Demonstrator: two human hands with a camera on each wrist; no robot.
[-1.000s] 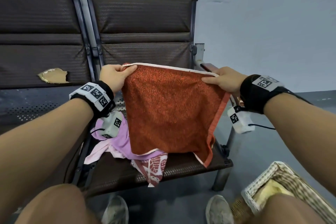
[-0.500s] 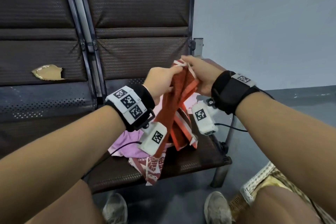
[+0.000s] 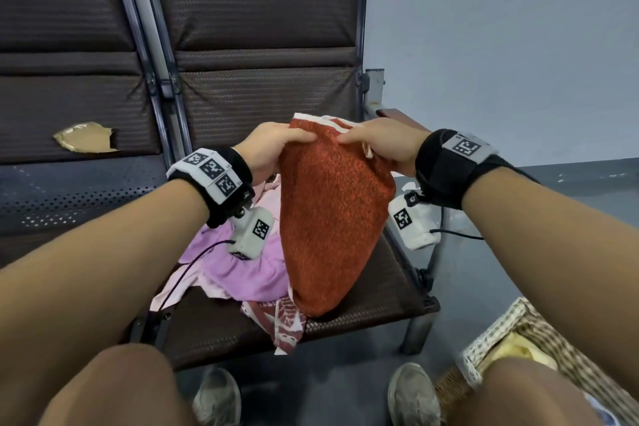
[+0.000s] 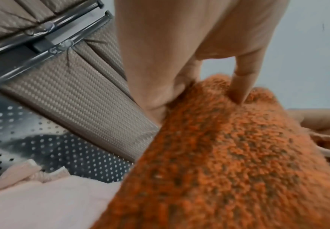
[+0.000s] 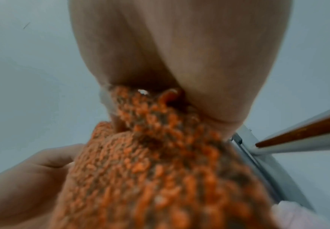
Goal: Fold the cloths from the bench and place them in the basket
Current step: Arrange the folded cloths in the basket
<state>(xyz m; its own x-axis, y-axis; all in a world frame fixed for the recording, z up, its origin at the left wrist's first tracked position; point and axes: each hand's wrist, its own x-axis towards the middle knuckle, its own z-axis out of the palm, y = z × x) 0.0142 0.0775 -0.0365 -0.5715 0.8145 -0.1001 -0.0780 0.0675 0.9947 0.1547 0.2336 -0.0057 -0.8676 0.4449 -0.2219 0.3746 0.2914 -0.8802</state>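
A rust-orange towel with a white edge hangs folded in half above the bench seat. My left hand pinches its top left corner; in the left wrist view the fingers press into the orange towel. My right hand grips the top right corner, the orange towel bunched in its palm. A pink cloth and a red-and-white patterned cloth lie on the seat beneath. The wicker basket stands on the floor at the lower right, partly hidden by my knee.
A second bench seat is on the left, its backrest torn. A wooden armrest ends the bench on the right. My shoes rest on the grey floor. Something yellow lies in the basket.
The towel was held spread wide a second ago. My hands came together, doubling it over, and have now parted slightly, so it hangs as a half-width fold.
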